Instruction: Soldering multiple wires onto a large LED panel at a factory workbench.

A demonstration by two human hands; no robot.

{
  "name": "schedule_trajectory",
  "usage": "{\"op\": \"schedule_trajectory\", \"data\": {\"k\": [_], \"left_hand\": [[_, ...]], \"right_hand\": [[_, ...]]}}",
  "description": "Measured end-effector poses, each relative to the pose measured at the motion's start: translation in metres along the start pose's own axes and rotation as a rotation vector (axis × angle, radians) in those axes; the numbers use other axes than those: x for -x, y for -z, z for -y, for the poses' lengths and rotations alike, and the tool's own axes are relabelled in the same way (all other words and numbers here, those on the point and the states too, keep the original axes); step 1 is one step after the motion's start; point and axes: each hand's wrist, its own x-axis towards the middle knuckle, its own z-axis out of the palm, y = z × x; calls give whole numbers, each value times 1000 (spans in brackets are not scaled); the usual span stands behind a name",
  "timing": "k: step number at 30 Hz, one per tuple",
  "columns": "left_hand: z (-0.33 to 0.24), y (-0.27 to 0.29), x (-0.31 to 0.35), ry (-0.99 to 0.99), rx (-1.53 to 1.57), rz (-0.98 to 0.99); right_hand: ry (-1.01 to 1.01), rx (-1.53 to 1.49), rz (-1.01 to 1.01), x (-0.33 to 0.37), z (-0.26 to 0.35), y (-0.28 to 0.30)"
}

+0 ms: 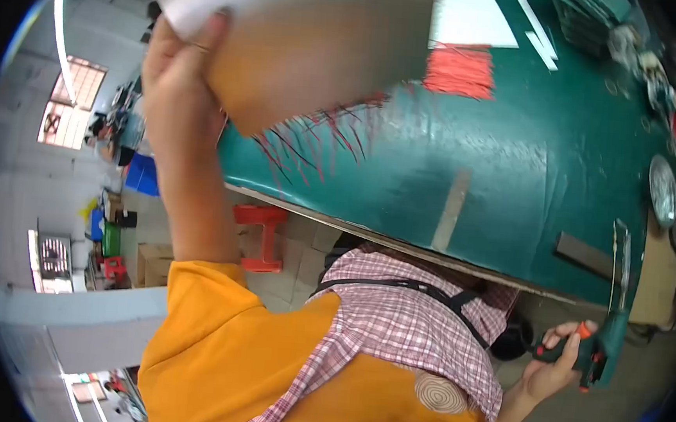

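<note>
My left hand [181, 82] is raised at the upper left, its thumb pressed on a smooth, shiny, silvery sheet [310, 44]. The sheet is tilted above the green table and blurred. Thin red and black wires [345, 137] show along its lower edge; whether they are attached to it or lie behind it, I cannot tell. Low at the right, beside the table's corner, my right hand [550, 373] is closed around a small dark-green hand tool [593, 356] with orange and red parts. Its exact kind is unclear.
On the green table [496, 198] lie a bundle of red wires [459, 70], white paper [477, 17], a dark bar [583, 255] and a round metal dish [662, 190]. Clutter lines the far right edge. A red stool [262, 237] stands below the table's left front edge.
</note>
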Motion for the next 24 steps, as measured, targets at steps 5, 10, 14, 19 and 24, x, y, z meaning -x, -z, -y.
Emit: {"op": "schedule_trajectory", "data": {"k": [5, 10, 14, 19, 24], "left_hand": [[-56, 79, -97, -329, -746, -74], [15, 155, -136, -789, -1784, -185], [108, 243, -127, -61, -2060, 69], [145, 248, -79, 422, -2001, 195], [142, 200, -101, -128, -1921, 127]], "right_hand": [[-85, -85, -140, 44, -38, -66], [-105, -115, -98, 39, -37, -63], [-130, -104, -80, 46, -33, -75], [-127, -53, -106, 51, -30, -78], [-176, -147, -119, 46, -40, -76]]}}
